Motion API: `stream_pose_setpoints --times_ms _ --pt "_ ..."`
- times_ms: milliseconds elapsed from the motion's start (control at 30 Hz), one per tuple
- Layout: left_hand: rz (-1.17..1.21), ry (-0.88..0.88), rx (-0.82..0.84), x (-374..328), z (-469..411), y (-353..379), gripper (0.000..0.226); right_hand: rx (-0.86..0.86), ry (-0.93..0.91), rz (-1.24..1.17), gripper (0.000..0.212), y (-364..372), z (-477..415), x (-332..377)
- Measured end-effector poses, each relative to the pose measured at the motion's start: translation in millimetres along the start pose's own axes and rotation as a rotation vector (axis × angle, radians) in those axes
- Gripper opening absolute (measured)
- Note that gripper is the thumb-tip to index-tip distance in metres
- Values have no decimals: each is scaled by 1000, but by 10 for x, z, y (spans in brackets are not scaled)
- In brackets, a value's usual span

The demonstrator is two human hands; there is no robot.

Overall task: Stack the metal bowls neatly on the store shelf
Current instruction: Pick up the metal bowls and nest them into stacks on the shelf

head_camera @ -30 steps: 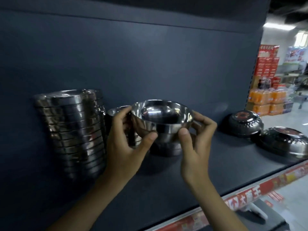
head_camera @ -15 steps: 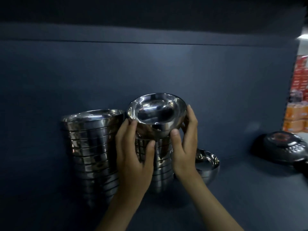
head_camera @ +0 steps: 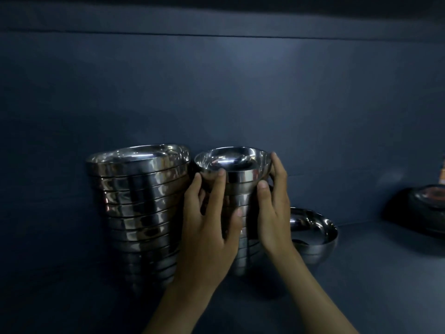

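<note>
A shiny metal bowl (head_camera: 232,162) sits upright on top of a narrow stack of metal bowls (head_camera: 243,249) on the dark shelf (head_camera: 361,280). My left hand (head_camera: 207,227) grips the bowl's left side, fingertips just under its rim and thumb on the stack below. My right hand (head_camera: 273,201) grips its right side, fingers curled round the rim and thumb on the wall. A taller, wider stack of metal bowls (head_camera: 139,203) stands just to the left, touching or nearly touching. A single metal bowl (head_camera: 313,232) rests upright on the shelf to the right.
A dark round lidded pot (head_camera: 419,208) lies at the far right of the shelf. The dark back panel (head_camera: 240,92) rises behind the stacks. Bare shelf surface lies between the single bowl and the pot.
Both hands have lowered the bowl from a tilted hold above the narrow stack down onto its top, where it now sits level. The view has moved closer.
</note>
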State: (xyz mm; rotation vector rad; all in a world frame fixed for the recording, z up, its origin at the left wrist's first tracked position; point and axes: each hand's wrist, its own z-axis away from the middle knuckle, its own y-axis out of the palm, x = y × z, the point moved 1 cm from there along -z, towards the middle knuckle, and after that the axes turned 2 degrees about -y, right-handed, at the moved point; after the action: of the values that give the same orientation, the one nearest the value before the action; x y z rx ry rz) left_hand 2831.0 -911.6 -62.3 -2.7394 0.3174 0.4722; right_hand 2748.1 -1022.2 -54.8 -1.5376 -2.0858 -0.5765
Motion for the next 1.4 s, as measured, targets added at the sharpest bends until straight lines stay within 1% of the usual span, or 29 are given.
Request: stream_pose_setpoints --times_ms 133,267,600,767,833,900,967,1067,1167,1267,1333,1400 --pt "-46 -61 46 -11 87 48 62 -3 36 24 53 -15 48 -68" --pt "-112 -86 71 -42 149 65 63 -21 45 36 54 -17 84 -82" --pt "-213 -48 74 -72 168 64 64 -37 38 130 55 -29 133 -109" --pt "-234 -60 85 -59 171 61 65 -76 -46 180 51 -40 151 -75" --pt "-247 -53 78 -63 158 45 65 -56 -39 181 51 -42 150 -65" --pt "-278 -19 57 -84 139 17 63 -21 -18 192 51 -55 153 -39" --pt "-330 66 27 -121 136 -11 57 24 -12 223 50 -108 145 16" --pt "-361 224 30 -180 187 1 47 107 -65 384 49 -367 146 148" --pt "-311 322 120 -311 299 128 38 183 -66 676 47 -899 193 230" --pt "-210 366 289 -569 381 383 33 132 -23 924 41 -1590 232 247" --pt "-105 316 414 -807 390 617 32 70 37 1020 40 -2065 239 243" --pt "20 197 547 -1087 364 914 29 -15 128 1069 39 -2499 242 260"
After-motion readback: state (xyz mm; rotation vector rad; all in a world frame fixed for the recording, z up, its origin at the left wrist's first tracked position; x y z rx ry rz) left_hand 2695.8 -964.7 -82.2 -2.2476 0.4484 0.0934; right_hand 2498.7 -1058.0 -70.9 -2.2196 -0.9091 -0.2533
